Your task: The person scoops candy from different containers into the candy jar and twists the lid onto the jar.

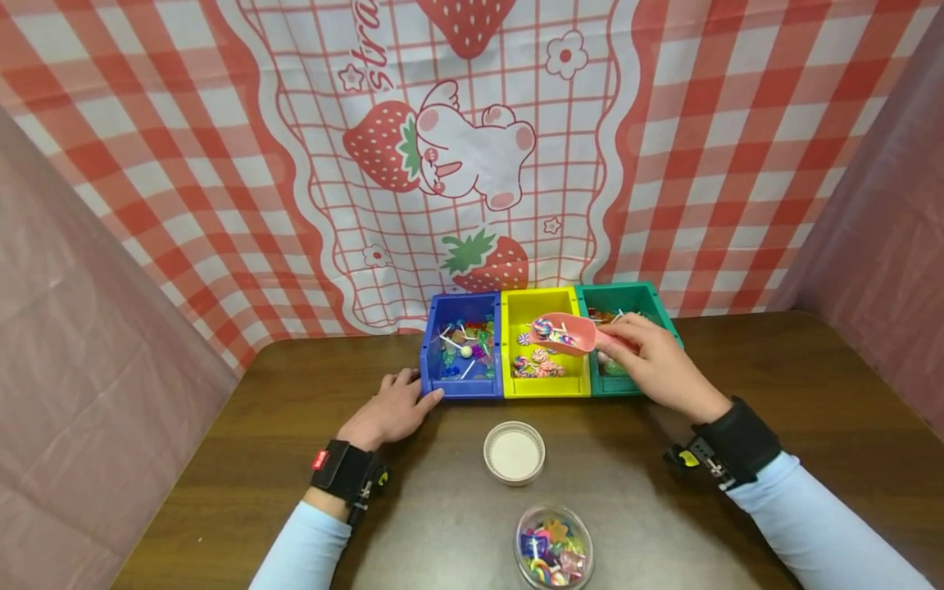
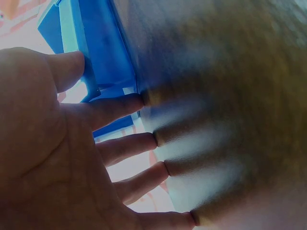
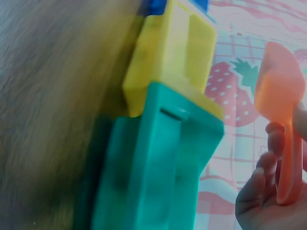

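Observation:
My right hand (image 1: 660, 362) grips the handle of a pink scoop (image 1: 578, 329) and holds it above the yellow bin (image 1: 547, 387). Small swirl lollipops lie in the scoop, and more striped candy charms (image 1: 541, 367) are at the bottom of that bin. In the right wrist view the underside of the scoop (image 3: 280, 86) faces the camera. My left hand (image 1: 391, 410) rests at the blue bin's (image 1: 462, 388) near left corner, its fingers spread with tips on the table and the thumb against the bin (image 2: 108, 43).
A green bin (image 1: 615, 385) adjoins the yellow one on the right, partly hidden by my right hand. Nearer on the brown table (image 1: 295, 459) stand a round white dish (image 1: 515, 456) and a clear cup (image 1: 519, 547) of mixed charms. A strawberry-print cloth (image 1: 568, 147) hangs behind the bins.

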The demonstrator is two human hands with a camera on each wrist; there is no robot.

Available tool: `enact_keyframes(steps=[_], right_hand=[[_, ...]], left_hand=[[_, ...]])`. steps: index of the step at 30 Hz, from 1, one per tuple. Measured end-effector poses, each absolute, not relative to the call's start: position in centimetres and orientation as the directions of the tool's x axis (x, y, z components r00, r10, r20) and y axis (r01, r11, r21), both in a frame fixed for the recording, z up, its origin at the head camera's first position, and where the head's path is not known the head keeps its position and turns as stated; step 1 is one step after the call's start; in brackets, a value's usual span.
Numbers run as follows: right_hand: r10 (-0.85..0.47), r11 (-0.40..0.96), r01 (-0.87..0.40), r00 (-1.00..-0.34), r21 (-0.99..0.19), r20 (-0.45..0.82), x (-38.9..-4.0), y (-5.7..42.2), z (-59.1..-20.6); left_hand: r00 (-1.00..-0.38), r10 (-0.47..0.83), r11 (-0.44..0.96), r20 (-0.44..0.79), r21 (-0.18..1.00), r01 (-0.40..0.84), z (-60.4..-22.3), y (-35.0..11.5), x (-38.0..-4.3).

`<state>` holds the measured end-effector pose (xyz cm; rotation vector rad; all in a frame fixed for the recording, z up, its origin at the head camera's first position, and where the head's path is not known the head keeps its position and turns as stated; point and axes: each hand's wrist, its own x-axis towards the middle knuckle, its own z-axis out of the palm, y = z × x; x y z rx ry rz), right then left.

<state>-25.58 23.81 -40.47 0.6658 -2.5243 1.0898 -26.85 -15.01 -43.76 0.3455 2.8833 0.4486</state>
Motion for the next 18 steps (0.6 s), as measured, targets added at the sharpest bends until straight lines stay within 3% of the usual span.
enact_keyframes(steps=[7, 13, 18], right_hand=[[-0.336, 0.525, -0.508, -0.861, -0.683, 0.382, -25.18, 24.02, -40.17], [-0.376, 0.404, -0.388, -0.896, -0.828, 0.237, -24.91, 24.26, -39.62], [-0.439, 0.286, -0.362, -0.872, -0.887, 0.214, -24.84, 24.36, -39.5]], left_hand=[[-0.952, 0.263, 0.926, -0.156, 0.32, 0.203, -43.88, -14.94, -26.72], [-0.953, 0.258, 0.927, -0.158, 0.317, 0.198, -43.9, -14.93, -26.74], [-0.954, 0.254, 0.928, -0.16, 0.318, 0.194, -43.79, -15.04, -26.79]])
